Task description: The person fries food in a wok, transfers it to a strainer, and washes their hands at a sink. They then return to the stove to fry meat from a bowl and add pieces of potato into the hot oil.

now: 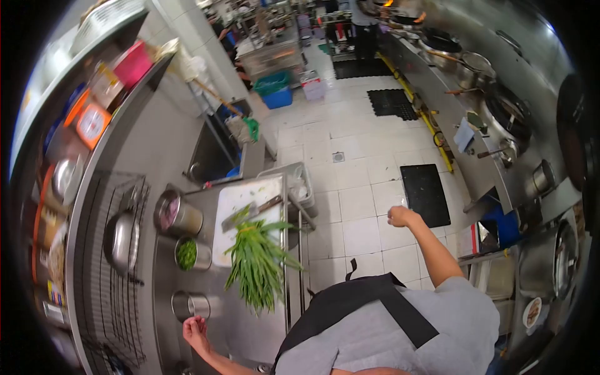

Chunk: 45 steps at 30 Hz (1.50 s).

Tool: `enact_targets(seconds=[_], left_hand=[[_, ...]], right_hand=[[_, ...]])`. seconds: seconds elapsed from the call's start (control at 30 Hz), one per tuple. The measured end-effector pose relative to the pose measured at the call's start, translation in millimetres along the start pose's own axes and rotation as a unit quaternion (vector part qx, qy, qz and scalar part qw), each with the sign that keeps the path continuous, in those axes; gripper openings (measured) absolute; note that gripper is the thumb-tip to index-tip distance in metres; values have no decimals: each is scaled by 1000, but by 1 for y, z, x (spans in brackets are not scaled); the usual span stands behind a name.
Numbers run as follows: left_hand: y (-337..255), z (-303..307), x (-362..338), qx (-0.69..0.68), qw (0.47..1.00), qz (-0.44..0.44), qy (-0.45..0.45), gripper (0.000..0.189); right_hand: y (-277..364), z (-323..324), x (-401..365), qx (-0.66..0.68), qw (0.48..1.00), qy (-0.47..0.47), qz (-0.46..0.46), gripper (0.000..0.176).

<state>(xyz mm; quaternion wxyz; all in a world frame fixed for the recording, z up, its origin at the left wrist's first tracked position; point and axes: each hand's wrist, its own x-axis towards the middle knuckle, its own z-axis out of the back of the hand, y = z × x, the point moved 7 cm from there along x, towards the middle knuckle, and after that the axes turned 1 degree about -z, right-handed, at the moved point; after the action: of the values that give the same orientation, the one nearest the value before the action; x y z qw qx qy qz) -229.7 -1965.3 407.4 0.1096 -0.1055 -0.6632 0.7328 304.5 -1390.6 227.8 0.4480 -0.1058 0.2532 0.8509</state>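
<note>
My left hand is at the near end of the steel worktable, its fingers curled and nothing showing in them. Its fingertips are right by a small metal cup lying close to the shelf side. My right hand hangs out over the tiled floor in a loose fist, away from any object. On the worktable, a tied bunch of long green leaves lies partly over a white cutting board. A cleaver with a dark handle rests on the board. A metal pot of chopped greens stands beside it.
A larger metal pot stands farther back on the worktable. Wall shelves on the left hold an orange scale and a pink container. Woks line the right-hand counter. Black mats lie on the floor; a person stands far back.
</note>
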Motion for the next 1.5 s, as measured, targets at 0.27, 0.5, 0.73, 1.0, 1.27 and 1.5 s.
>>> enact_targets(seconds=[0.27, 0.5, 0.73, 1.0, 1.27, 1.5], left_hand=[[-50, -327, 98, 63, 958, -68, 273, 19], [-13, -599, 162, 173, 869, -85, 456, 15], [0, -890, 70, 330, 630, -286, 643, 40], [78, -1122, -83, 189, 564, -81, 800, 37], [299, -1055, -1, 451, 502, 24, 737, 20], [268, -1071, 12, 468, 596, 154, 634, 19]], right_hand=[[-121, 105, 33, 243, 929, -262, -90, 22], [-295, -247, -50, 21, 937, 191, -291, 12], [-160, -266, -187, 544, 602, 21, -584, 22], [-310, -146, -93, 665, 572, -98, -470, 29], [-609, 271, -138, 214, 664, -555, -452, 15], [-775, 350, -121, 139, 605, -440, -648, 63]])
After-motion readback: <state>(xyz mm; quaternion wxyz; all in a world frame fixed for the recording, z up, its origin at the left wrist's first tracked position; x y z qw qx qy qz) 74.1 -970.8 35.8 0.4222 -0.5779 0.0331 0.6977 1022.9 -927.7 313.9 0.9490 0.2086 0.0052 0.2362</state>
